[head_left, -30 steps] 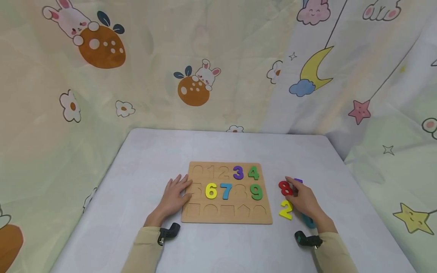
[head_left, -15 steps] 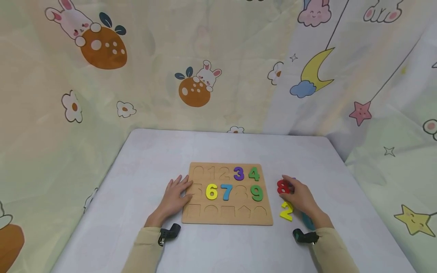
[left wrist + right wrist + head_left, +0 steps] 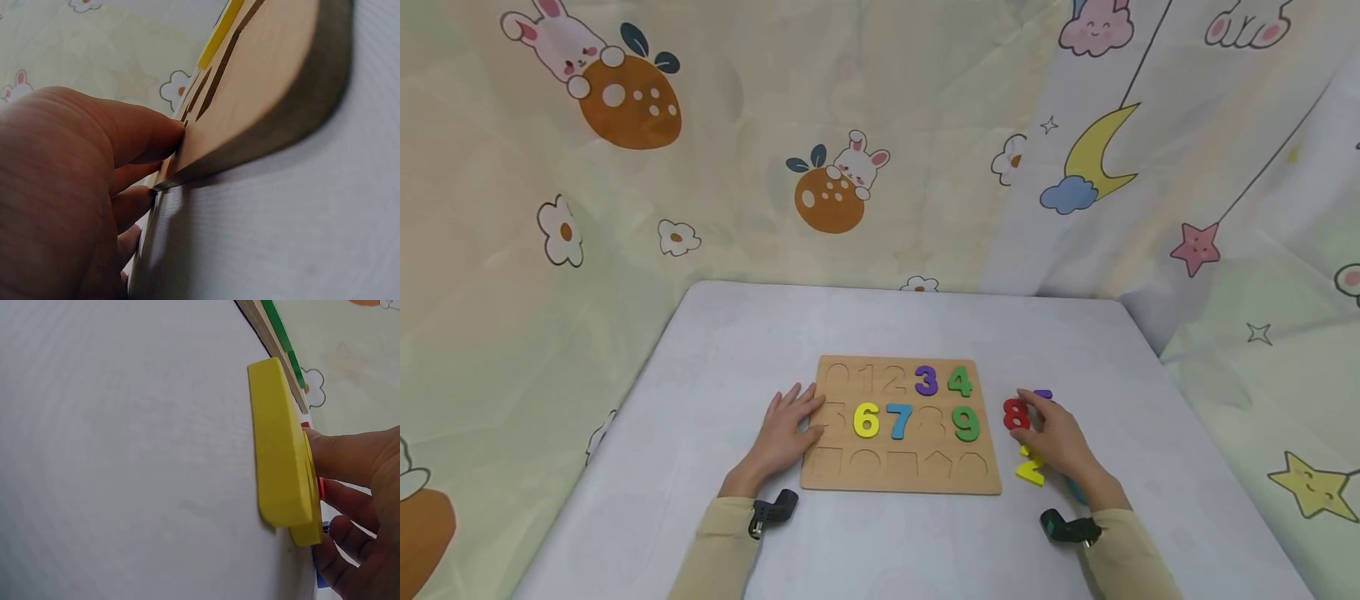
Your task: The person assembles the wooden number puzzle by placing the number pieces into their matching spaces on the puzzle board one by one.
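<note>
The wooden number board (image 3: 865, 479) lies mid-table, with the purple 3, green 4, yellow 6, blue 7 and green 9 seated in it. My left hand (image 3: 781, 429) rests on its left edge, fingers spread; in the left wrist view the thumb (image 3: 153, 131) touches the top near a corner. Right of the board, my right hand (image 3: 1063, 437) holds a red number 8 (image 3: 1016, 414) between thumb and fingers. Under that hand lies a yellow number 2 (image 3: 1030, 475), partly covered; it fills the middle of the right wrist view, where the red piece is mostly hidden.
A purple piece (image 3: 1042, 394) shows just beyond the right hand, mostly covered. Beneath the right wrist a teal piece (image 3: 1077, 491) peeks out. Both stand on a white table (image 3: 895, 542) with a printed cloth (image 3: 737, 167) behind and at the sides.
The right hand has slid the red 8 a little left, toward the board, and now covers more of the yellow 2. The left hand and board have stayed in place.
</note>
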Available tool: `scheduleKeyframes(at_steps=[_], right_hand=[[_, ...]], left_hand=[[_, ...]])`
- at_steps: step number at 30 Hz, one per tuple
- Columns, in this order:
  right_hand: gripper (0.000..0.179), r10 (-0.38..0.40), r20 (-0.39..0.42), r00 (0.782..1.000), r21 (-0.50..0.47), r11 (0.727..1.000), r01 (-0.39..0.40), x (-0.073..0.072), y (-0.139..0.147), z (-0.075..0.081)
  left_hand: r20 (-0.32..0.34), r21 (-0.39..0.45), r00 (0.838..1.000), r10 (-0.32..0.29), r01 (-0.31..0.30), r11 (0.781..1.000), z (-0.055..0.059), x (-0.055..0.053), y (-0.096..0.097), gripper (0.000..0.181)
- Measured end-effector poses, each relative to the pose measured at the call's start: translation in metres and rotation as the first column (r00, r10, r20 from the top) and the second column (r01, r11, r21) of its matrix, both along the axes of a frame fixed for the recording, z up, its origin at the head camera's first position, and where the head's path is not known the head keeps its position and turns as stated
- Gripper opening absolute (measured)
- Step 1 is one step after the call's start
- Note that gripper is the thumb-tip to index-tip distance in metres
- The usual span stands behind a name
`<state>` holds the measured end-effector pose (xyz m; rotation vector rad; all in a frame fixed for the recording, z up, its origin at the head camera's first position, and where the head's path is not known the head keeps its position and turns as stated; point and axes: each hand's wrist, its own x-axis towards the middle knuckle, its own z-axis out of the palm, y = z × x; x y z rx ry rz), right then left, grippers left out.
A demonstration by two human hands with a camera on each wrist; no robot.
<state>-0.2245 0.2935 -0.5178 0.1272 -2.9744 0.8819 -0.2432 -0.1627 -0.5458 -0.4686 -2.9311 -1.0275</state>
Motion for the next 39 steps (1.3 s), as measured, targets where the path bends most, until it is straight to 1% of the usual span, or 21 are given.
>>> scheduleKeyframes(at_steps=[7,13,18,23,26,30,35,39], right_hand=[[0.073,-0.017,-0.012,1.000,-0.057,0.998,0.016,0.001,-0.004,-0.004],[0.076,-0.012,-0.032,0.999,-0.074,0.997,0.010,0.000,-0.014,-0.005],[0.076,0.011,-0.061,0.998,-0.118,0.993,-0.018,0.001,-0.024,-0.006],[0.076,0.041,-0.073,0.996,-0.148,0.988,-0.051,0.003,-0.035,-0.007],[0.074,0.049,-0.072,0.996,-0.156,0.986,-0.060,0.005,-0.042,-0.007],[0.074,0.061,-0.077,0.995,-0.168,0.983,-0.073,0.006,-0.050,-0.009],[0.074,0.080,-0.114,0.990,-0.174,0.980,-0.099,0.006,-0.061,-0.008],[0.074,0.088,-0.129,0.988,-0.176,0.978,-0.110,0.005,-0.070,-0.006]], left_hand=[[0.002,-0.004,1.000,0.001,-0.001,1.000,0.001,0.001,0.000,0.053],[-0.020,-0.001,1.000,0.006,-0.006,1.000,-0.001,0.001,0.001,0.053],[-0.007,0.001,1.000,0.017,-0.017,1.000,-0.001,0.001,0.002,0.053],[-0.002,0.007,1.000,0.022,-0.022,1.000,0.001,0.001,0.003,0.054],[-0.007,0.005,1.000,0.019,-0.019,1.000,0.001,0.001,0.004,0.054],[0.007,-0.006,1.000,0.015,-0.015,1.000,0.000,0.000,0.003,0.054],[0.030,-0.012,0.999,0.012,-0.011,1.000,-0.001,0.000,0.002,0.054],[0.029,-0.011,1.000,0.010,-0.010,1.000,0.000,0.000,0.001,0.054]])
